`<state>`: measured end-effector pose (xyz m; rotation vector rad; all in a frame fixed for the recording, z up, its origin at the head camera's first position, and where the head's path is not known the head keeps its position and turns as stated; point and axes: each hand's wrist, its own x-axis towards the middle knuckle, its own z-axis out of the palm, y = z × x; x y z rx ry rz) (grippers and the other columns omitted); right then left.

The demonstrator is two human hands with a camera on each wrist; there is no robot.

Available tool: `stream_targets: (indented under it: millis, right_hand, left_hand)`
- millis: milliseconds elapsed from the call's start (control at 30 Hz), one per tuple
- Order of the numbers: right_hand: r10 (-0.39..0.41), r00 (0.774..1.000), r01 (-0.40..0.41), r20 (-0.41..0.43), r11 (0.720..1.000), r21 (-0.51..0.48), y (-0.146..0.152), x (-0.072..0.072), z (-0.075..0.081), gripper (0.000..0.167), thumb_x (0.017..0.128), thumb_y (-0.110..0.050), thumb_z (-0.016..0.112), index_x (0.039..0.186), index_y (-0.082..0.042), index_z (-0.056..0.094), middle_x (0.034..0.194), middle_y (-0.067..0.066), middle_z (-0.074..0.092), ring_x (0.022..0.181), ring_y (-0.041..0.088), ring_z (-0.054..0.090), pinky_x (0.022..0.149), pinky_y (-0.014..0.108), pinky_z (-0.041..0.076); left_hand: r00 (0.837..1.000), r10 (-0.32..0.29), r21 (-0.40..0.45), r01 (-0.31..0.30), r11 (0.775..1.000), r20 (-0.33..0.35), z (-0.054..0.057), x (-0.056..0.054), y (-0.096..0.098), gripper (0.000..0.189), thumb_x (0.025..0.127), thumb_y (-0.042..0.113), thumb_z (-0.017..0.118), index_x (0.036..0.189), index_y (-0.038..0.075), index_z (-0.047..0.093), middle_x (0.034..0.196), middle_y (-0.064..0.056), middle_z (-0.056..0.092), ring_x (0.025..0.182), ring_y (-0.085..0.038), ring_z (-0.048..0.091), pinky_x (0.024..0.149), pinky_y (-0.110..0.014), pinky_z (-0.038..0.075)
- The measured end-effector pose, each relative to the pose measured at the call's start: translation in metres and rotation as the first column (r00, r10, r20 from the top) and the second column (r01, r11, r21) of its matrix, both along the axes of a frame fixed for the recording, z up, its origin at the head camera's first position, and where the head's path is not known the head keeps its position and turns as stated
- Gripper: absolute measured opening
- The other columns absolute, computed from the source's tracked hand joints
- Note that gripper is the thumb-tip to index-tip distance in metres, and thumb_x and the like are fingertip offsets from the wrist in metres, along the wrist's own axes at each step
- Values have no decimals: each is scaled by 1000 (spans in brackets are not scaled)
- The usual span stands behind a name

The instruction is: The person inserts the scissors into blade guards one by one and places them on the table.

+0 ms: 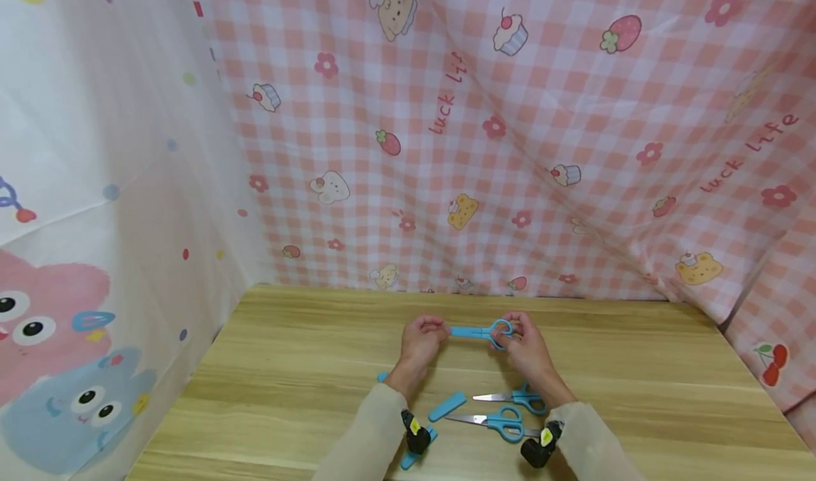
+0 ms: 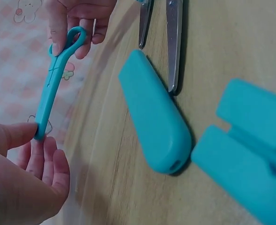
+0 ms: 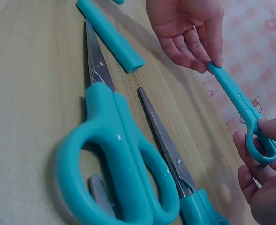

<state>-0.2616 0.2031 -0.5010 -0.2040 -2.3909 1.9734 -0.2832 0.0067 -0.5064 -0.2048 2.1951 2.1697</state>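
Observation:
Above the far part of the table, both hands hold one pair of blue-handled scissors (image 1: 501,334) whose blades are covered by a blue sheath (image 1: 464,331). My left hand (image 1: 421,344) pinches the closed end of that sheath between thumb and fingers. On the other side, my right hand (image 1: 529,348) grips the finger loops, its thumb pressed on the handle in the right wrist view. The sheath meets the handle at a thin seam. Below the hands lie two bare-bladed scissors, a nearer pair (image 3: 112,140) and a farther pair (image 3: 164,140), beside a loose blue sheath (image 2: 154,117).
Another blue sheath piece (image 2: 246,154) with a slot lies near the left wrist, partly covered in the head view. A further blade (image 3: 99,192) shows through a loop of the nearer scissors. The wooden table (image 1: 287,368) ends at a pink checked cloth (image 1: 357,240).

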Motion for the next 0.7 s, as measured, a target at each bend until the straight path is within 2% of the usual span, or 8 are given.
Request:
stream_targets:
  millis: [100, 267, 333, 467, 700]
  right_hand:
    - [-6, 1000, 6, 0, 999, 38, 1, -2, -3, 31, 94, -4, 65, 120, -3, 48, 93, 9, 66, 77, 17, 68, 66, 25, 48]
    - [5, 1000, -2, -24, 992, 123, 5, -4, -9, 26, 93, -5, 67, 115, -4, 52, 81, 3, 65, 66, 11, 47, 57, 22, 37]
    - [13, 999, -8, -30, 990, 140, 6, -5, -11, 25, 93, -5, 67, 113, -4, 53, 79, 2, 65, 65, 10, 44, 57, 22, 35]
    - [15, 999, -9, -32, 987, 160, 7, -6, -15, 24, 92, -6, 69, 111, -2, 54, 76, 0, 62, 65, 10, 43, 60, 23, 34]
    - [9, 999, -3, -35, 985, 173, 6, -9, -21, 24, 91, -5, 69, 110, -1, 54, 76, 0, 61, 69, 10, 46, 64, 24, 36]
  left_hand:
    - [1000, 7, 15, -7, 1000, 4, -2, -1, 2, 20, 83, -3, 71, 102, -4, 65, 89, -9, 69, 76, -13, 60, 69, -23, 47]
    - [999, 32, 5, -32, 999, 15, -4, -4, 3, 17, 81, -4, 73, 97, -3, 66, 84, -6, 69, 72, -12, 58, 66, -22, 46]
    - [999, 43, -6, -43, 999, 14, -6, -5, 3, 15, 81, -3, 74, 94, -2, 66, 82, -6, 69, 71, -11, 58, 65, -22, 45]
    - [998, 58, -46, -58, 997, 6, -9, -6, 4, 15, 80, -3, 75, 91, -1, 66, 81, -7, 70, 69, -11, 58, 63, -21, 45]
    - [999, 48, -133, -49, 990, -14, -13, -6, 4, 14, 81, -1, 75, 92, 1, 66, 80, -6, 69, 69, -11, 58, 63, -22, 46]
